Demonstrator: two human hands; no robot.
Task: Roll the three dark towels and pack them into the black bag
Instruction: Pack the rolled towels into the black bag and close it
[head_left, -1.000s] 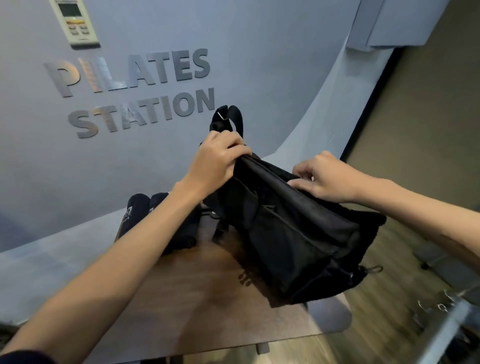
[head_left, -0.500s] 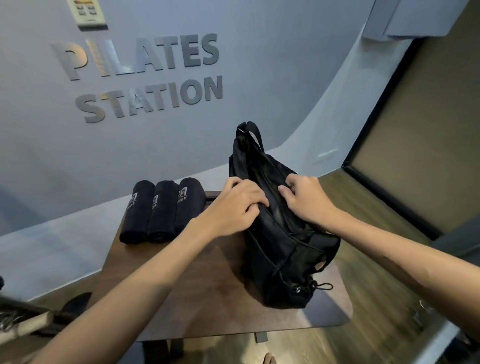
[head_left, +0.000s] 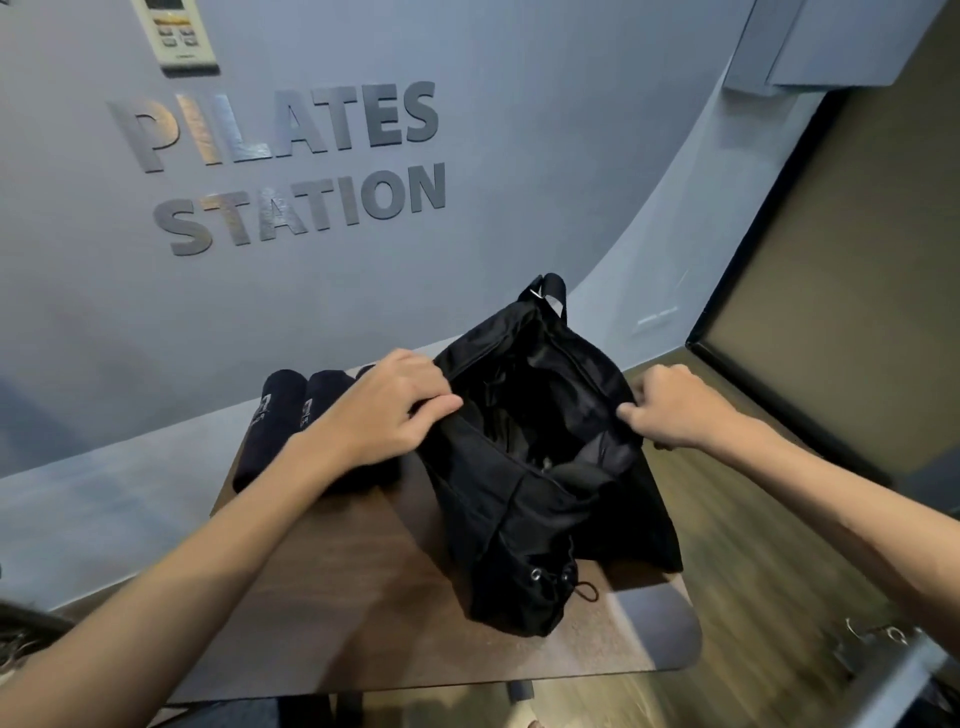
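The black bag (head_left: 540, 519) stands on the right half of the small brown table (head_left: 363, 597), its top mouth pulled wide so the dark inside shows. My left hand (head_left: 384, 410) grips the left rim of the opening. My right hand (head_left: 675, 405) pinches the right rim. The rolled dark towels (head_left: 275, 415) lie side by side at the table's far left; two rolls show clearly, and my left hand and forearm hide most of the third.
A grey wall with the raised letters PILATES STATION (head_left: 291, 166) rises behind the table, with a remote holder (head_left: 174, 34) high up. A dark framed panel (head_left: 831, 312) stands to the right. Wooden floor (head_left: 753, 597) lies beyond the table's right edge.
The bag came down from being held in the air onto the table. Both hands then moved apart and pulled its mouth open.
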